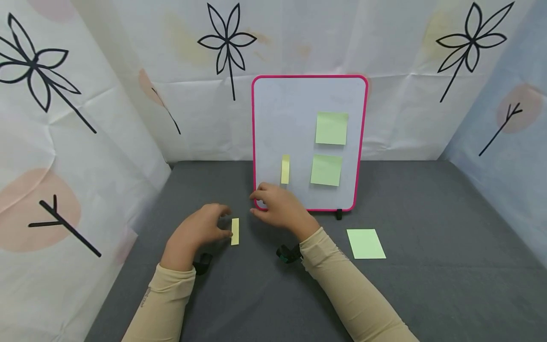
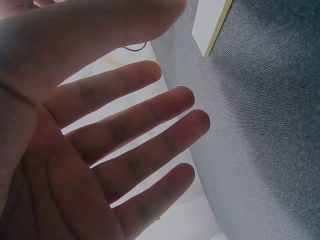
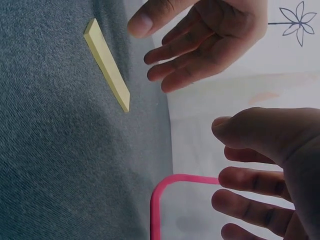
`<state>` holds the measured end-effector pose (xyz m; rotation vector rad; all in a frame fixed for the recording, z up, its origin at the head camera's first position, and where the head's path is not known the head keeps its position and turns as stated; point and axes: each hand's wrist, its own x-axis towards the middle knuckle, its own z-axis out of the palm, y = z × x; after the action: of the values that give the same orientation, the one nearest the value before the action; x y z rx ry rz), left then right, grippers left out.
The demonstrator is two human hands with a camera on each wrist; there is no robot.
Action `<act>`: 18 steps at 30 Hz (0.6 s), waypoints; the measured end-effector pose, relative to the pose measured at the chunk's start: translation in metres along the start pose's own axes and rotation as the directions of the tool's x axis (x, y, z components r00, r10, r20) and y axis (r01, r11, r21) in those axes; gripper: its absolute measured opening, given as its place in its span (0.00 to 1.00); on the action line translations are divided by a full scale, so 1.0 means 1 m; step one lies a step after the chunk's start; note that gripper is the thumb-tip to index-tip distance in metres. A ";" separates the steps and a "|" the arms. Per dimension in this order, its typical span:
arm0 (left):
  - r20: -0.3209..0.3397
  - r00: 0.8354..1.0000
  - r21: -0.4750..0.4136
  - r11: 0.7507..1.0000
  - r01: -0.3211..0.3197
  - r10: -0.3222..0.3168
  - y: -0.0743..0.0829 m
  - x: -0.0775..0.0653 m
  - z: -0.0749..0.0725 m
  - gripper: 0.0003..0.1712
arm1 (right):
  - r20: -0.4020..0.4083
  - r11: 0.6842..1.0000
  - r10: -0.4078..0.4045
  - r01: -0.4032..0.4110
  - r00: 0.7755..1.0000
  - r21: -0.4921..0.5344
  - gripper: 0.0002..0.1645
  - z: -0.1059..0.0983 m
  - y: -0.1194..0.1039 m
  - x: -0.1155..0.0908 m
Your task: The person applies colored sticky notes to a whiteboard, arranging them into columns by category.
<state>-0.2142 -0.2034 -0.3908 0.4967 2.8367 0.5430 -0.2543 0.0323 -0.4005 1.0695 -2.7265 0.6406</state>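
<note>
A narrow yellow sticky-note pad [image 1: 235,232] lies on the dark grey cloth. Just left of it is my left hand [image 1: 198,230], fingers spread and slightly bent, holding nothing. In the right wrist view a gap shows between that hand [image 3: 207,45] and the yellow pad [image 3: 109,67]. My right hand [image 1: 282,209] hovers before the lower left corner of a pink-framed whiteboard [image 1: 278,114], its fingers loosely bent around nothing. On the board are a yellow strip [image 1: 285,169] and two green square sticky notes, an upper one [image 1: 331,128] and a lower one [image 1: 326,170].
A green square sticky note [image 1: 366,244] lies on the cloth to the right of my right forearm. Behind the board hangs a white backdrop [image 1: 192,118] with flower drawings, and more printed sheets stand at both sides. A small black foot [image 1: 339,214] shows under the board.
</note>
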 end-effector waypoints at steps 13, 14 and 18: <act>0.012 1.000 -0.003 1.000 -0.009 0.009 0.004 0.000 0.004 0.31 | 0.052 0.999 -0.037 0.038 0.998 -0.024 0.20 0.010 -0.006 -0.001; 0.013 1.000 0.000 1.000 -0.011 0.011 0.004 0.000 0.004 0.30 | 0.053 0.999 -0.037 0.038 0.998 -0.027 0.20 0.011 -0.006 -0.001; 0.016 1.000 0.003 1.000 -0.015 0.015 0.004 0.000 0.005 0.30 | 0.064 0.999 -0.041 0.043 0.997 -0.032 0.20 0.012 -0.008 -0.001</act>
<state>-0.2120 -0.1986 -0.3936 0.5203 2.8214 0.5352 -0.2481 0.0224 -0.4085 1.1552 -2.7491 0.5620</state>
